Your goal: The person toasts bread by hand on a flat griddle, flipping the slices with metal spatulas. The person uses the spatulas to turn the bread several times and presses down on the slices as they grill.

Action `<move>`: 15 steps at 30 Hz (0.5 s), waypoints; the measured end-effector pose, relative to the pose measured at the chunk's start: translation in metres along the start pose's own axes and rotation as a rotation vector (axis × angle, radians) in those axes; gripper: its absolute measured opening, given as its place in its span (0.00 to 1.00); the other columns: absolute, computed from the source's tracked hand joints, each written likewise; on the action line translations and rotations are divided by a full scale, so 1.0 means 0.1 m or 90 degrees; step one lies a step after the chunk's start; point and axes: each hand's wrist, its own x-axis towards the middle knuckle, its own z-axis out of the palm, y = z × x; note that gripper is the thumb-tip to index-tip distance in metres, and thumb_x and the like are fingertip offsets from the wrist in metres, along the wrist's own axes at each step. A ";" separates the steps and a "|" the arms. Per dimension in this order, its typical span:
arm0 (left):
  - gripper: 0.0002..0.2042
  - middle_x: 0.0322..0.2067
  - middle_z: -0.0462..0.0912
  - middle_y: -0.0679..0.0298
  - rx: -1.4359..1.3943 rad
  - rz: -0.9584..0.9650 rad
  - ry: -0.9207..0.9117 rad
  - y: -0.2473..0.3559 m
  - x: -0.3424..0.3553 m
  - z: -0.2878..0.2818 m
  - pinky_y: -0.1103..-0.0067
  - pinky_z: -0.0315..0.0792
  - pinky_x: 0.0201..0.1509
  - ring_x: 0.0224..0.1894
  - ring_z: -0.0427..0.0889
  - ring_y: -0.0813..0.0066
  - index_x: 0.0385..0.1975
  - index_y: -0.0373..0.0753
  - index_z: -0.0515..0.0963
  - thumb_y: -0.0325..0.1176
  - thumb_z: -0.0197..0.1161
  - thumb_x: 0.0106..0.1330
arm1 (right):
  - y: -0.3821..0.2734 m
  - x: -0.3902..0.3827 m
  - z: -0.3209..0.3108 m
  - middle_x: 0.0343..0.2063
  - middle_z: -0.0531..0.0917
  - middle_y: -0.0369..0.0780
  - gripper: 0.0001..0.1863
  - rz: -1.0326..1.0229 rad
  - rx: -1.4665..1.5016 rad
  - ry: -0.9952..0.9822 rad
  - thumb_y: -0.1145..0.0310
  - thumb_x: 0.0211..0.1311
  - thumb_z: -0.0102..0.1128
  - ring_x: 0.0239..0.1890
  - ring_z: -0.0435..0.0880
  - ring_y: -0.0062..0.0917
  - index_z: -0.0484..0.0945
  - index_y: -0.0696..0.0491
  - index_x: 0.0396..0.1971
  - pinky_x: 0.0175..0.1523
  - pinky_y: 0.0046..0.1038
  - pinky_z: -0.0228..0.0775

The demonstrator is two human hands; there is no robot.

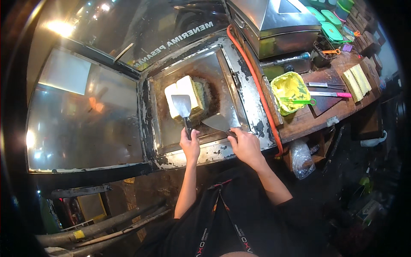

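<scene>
1. The left hand [190,144] is closed around the black handle of a flat spatula [182,105]. Its blade lies on top of the pale bread block [185,97].
2. The right hand [245,143] grips a second spatula, the scraper [220,123]. Its blade rests flat on the griddle [222,73], at about 4 o'clock from the bread.
3. The bread sits in the middle of the griddle, on a dark, greasy patch.
4. If the left hand presses too hard, the bread may squash or tear.
5. If the scraper slides in crooked, the bread may tip off or break.
6. Both hands are near the metal, which is probably hot. A slip could burn fingers.
7. At 3 o'clock, an orange hose [257,81] runs just beside the griddle.
</scene>
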 end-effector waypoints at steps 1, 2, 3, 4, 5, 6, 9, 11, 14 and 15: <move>0.08 0.23 0.78 0.67 -0.054 -0.035 0.010 0.03 -0.04 -0.05 0.87 0.60 0.18 0.16 0.66 0.89 0.41 0.33 0.70 0.27 0.52 0.64 | 0.00 0.01 0.01 0.22 0.79 0.49 0.11 -0.003 -0.120 -0.023 0.66 0.54 0.56 0.24 0.80 0.40 0.76 0.56 0.34 0.29 0.37 0.71; 0.06 0.22 0.77 0.67 -0.078 -0.046 0.018 -0.02 -0.05 -0.13 0.88 0.56 0.15 0.14 0.62 0.90 0.39 0.34 0.69 0.27 0.51 0.64 | -0.01 0.07 0.05 0.22 0.79 0.47 0.08 0.026 -0.175 -0.067 0.69 0.50 0.57 0.25 0.80 0.40 0.76 0.55 0.29 0.29 0.37 0.72; 0.05 0.22 0.76 0.68 -0.104 -0.065 0.033 -0.02 -0.09 -0.22 0.88 0.55 0.14 0.13 0.61 0.90 0.37 0.34 0.69 0.27 0.52 0.64 | 0.04 0.17 0.17 0.22 0.79 0.47 0.08 0.024 -0.175 -0.068 0.69 0.50 0.57 0.25 0.80 0.40 0.76 0.55 0.29 0.29 0.37 0.72; 0.05 0.21 0.76 0.68 -0.109 -0.075 0.044 -0.01 -0.11 -0.30 0.88 0.54 0.13 0.13 0.60 0.90 0.36 0.35 0.69 0.27 0.52 0.64 | 0.15 0.32 0.33 0.21 0.79 0.47 0.07 -0.022 -0.214 -0.051 0.70 0.48 0.57 0.25 0.81 0.39 0.76 0.55 0.28 0.29 0.36 0.72; 0.04 0.21 0.76 0.68 -0.115 -0.085 0.051 -0.02 -0.12 -0.38 0.89 0.54 0.13 0.12 0.59 0.91 0.36 0.35 0.68 0.27 0.53 0.64 | 0.29 0.48 0.49 0.21 0.78 0.46 0.07 -0.063 -0.256 -0.034 0.72 0.46 0.58 0.26 0.81 0.39 0.75 0.55 0.27 0.29 0.36 0.72; 0.05 0.21 0.76 0.68 -0.102 -0.081 0.046 -0.05 -0.10 -0.48 0.89 0.54 0.13 0.12 0.60 0.91 0.35 0.35 0.68 0.27 0.53 0.63 | 0.40 0.71 0.62 0.21 0.79 0.46 0.07 -0.070 -0.251 -0.018 0.73 0.44 0.58 0.27 0.81 0.38 0.76 0.55 0.27 0.30 0.35 0.72; 0.05 0.20 0.76 0.68 -0.067 -0.081 0.088 -0.20 -0.03 -0.81 0.87 0.56 0.13 0.12 0.62 0.90 0.35 0.35 0.68 0.28 0.53 0.63 | 0.43 1.09 0.61 0.22 0.79 0.45 0.09 -0.084 -0.236 0.013 0.75 0.41 0.58 0.27 0.81 0.38 0.77 0.54 0.27 0.31 0.35 0.72; 0.06 0.20 0.77 0.67 0.002 -0.092 0.112 -0.31 0.05 -1.03 0.86 0.58 0.13 0.13 0.65 0.88 0.35 0.34 0.69 0.28 0.53 0.63 | 0.38 1.17 0.50 0.22 0.80 0.45 0.09 -0.088 -0.226 0.035 0.75 0.41 0.57 0.28 0.81 0.37 0.77 0.53 0.27 0.32 0.35 0.72; 0.06 0.21 0.79 0.65 0.126 -0.032 0.106 -0.72 0.39 -1.36 0.83 0.61 0.14 0.13 0.67 0.85 0.34 0.33 0.70 0.28 0.54 0.61 | 0.36 1.20 0.43 0.22 0.81 0.45 0.12 0.018 -0.244 -0.020 0.67 0.45 0.61 0.30 0.81 0.36 0.78 0.49 0.33 0.35 0.38 0.71; 0.06 0.20 0.79 0.64 0.213 0.011 0.081 -0.83 0.48 -1.38 0.82 0.62 0.14 0.13 0.68 0.84 0.34 0.32 0.71 0.28 0.55 0.61 | 0.40 1.27 0.48 0.22 0.81 0.45 0.12 0.022 -0.250 -0.010 0.67 0.45 0.61 0.30 0.81 0.36 0.78 0.49 0.33 0.35 0.38 0.71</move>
